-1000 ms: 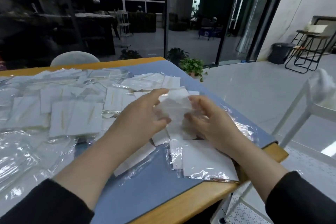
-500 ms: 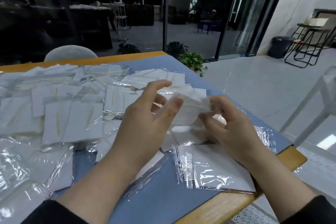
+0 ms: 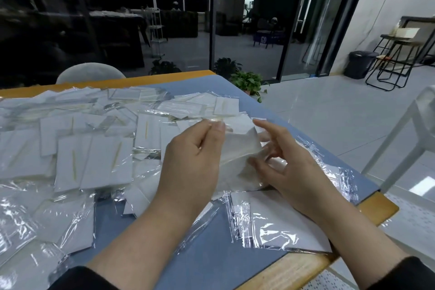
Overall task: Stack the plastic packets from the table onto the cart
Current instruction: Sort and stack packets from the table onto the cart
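Note:
Several clear plastic packets (image 3: 98, 160) with white cards inside lie spread over the blue-topped table (image 3: 146, 240). My left hand (image 3: 190, 162) pinches the top edge of one packet (image 3: 240, 146) and holds it up above the table. My right hand (image 3: 289, 167) holds the same packet from its right side, thumb against its lower edge and fingers spread behind it. A flat packet (image 3: 277, 223) lies near the table's front right corner. The white cart (image 3: 414, 129) stands to the right of the table, only its frame showing.
A wooden rim (image 3: 306, 266) borders the table. A grey chair back (image 3: 90, 73) sits at the far side. Potted plants (image 3: 247, 80) stand on the floor by the glass wall. A black bin (image 3: 360, 63) and dark stools (image 3: 395, 59) are far right.
Both hands have lifted the packet higher off the table. My left fingers moved to its top edge, and my right fingers have spread out.

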Available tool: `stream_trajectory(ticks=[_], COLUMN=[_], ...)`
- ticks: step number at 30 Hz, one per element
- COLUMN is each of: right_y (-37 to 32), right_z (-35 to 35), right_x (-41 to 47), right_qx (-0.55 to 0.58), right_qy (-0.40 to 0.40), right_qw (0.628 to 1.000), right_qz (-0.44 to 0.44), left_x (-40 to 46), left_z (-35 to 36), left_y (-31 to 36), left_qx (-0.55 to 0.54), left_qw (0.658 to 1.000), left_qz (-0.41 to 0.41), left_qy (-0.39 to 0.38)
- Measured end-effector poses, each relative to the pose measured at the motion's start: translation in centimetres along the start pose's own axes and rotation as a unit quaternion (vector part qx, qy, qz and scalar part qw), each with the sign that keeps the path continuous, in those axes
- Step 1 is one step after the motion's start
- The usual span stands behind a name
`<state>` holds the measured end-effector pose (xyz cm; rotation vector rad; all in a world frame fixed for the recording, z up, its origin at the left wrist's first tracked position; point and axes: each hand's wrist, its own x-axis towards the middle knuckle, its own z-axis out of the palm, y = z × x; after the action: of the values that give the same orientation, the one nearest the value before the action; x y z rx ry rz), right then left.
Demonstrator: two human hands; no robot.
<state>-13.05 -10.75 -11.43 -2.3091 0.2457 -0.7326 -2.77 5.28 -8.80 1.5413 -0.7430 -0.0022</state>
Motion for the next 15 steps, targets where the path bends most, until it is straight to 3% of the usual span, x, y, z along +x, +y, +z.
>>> stream_trajectory(ticks=[4,9,15], right_y=[0.4,1.0,0.9], right_z=[-0.1,-0.2,-0.4], right_x=[-0.1,0.1,0.0], right_qx=[0.019,0.045,0.098], right_qy=[0.037,0.074,0.112], right_qw=[0.999,0.996,0.988], right_qz=[-0.008,0.006,0.026], left_x=[0.2,0.7,1.6], left_z=[-0.1,-0.9,-2.0], left_y=[-0.5,0.1,-1.1], left_qx=[-0.029,-0.064,-0.117], left_qw=[0.999,0.981,0.962], left_qz=[-0.018,0.029,-0.036], left_qy=[0.024,0.183,0.244])
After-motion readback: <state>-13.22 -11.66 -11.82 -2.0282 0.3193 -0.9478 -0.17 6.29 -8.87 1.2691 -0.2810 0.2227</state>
